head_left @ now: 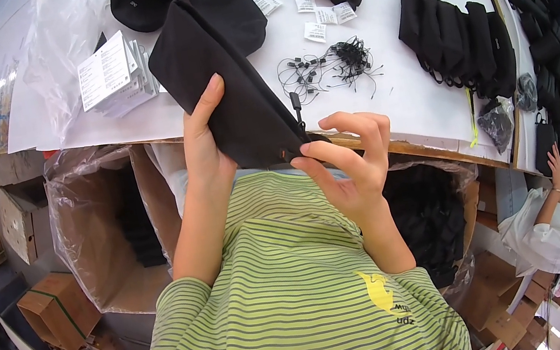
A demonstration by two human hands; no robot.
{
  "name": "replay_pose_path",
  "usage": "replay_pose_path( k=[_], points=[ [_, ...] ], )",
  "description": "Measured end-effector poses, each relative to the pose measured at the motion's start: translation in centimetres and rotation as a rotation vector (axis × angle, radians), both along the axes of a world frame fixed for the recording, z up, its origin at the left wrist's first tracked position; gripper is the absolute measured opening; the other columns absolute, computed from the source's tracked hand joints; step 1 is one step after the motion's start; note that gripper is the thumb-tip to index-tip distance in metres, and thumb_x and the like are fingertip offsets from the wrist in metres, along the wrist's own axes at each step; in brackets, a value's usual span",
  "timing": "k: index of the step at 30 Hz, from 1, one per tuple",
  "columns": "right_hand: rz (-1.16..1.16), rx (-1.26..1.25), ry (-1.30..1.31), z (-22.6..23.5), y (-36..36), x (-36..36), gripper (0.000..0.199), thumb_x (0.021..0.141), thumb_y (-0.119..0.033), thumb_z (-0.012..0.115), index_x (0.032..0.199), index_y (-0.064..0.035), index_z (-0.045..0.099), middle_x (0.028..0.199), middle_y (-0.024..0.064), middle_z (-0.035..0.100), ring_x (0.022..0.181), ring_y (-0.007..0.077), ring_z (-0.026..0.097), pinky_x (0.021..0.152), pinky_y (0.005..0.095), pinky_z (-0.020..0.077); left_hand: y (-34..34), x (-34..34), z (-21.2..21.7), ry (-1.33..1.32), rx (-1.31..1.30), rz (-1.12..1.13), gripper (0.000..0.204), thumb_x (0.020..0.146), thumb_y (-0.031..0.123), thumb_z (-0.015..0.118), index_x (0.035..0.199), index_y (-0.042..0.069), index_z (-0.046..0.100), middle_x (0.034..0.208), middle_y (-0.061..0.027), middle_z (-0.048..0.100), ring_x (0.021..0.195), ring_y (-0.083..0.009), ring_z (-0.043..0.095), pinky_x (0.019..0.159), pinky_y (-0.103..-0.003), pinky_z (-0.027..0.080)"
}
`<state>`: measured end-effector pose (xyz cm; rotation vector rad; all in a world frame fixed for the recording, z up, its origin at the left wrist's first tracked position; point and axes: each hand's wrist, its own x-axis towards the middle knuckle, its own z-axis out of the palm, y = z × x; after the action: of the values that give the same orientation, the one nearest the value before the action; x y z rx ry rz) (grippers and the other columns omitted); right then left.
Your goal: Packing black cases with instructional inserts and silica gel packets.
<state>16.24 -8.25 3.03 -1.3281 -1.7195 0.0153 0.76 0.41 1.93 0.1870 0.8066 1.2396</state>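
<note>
A flat black zippered pouch (215,85) is held up at a slant over the table's near edge. My left hand (206,132) grips its left side, thumb lying across the front and fingers hidden behind. At the pouch's lower right corner, my right hand (351,155) pinches the fabric between thumb and forefinger, its other fingers curled loosely above. A black zipper pull (296,103) sticks up from the right edge, near that corner. Beyond the pouch lie a tangle of black tag strings (349,58) and several small white labels (325,15).
A stack of white printed cards (112,73) stands left of the pouch. Black pouches (454,35) line up at the right on the white table (408,92). Below are a plastic-lined carton (101,244) and another holding black goods (431,223). A co-worker (547,225) works at the far right.
</note>
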Motion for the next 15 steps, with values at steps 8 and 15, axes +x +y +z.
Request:
replay_pose_path(
  k=[8, 15],
  points=[
    [0.021, 0.016, 0.017, -0.32, 0.07, 0.09, 0.030, 0.061, -0.017, 0.084, 0.084, -0.0148, 0.067, 0.098, 0.0044, 0.059, 0.089, 0.0228, 0.049, 0.074, 0.0329, 0.0397, 0.06, 0.02, -0.26, -0.029, -0.018, -0.017, 0.022, 0.087, 0.016, 0.065, 0.106, 0.003, 0.064, 0.096, -0.0079, 0.069, 0.081, -0.0184, 0.068, 0.073, -0.032, 0.057],
    [0.005, -0.011, 0.076, -0.43, 0.06, -0.11, 0.025, 0.062, -0.020, 0.082, 0.081, -0.0163, 0.067, 0.100, 0.0026, 0.059, 0.089, 0.0229, 0.048, 0.076, 0.0325, 0.0361, 0.08, -0.02, -0.42, -0.030, -0.032, 0.000, 0.023, 0.088, 0.017, 0.065, 0.105, 0.003, 0.063, 0.096, -0.0079, 0.069, 0.081, -0.0184, 0.068, 0.073, -0.032, 0.057]
  ],
)
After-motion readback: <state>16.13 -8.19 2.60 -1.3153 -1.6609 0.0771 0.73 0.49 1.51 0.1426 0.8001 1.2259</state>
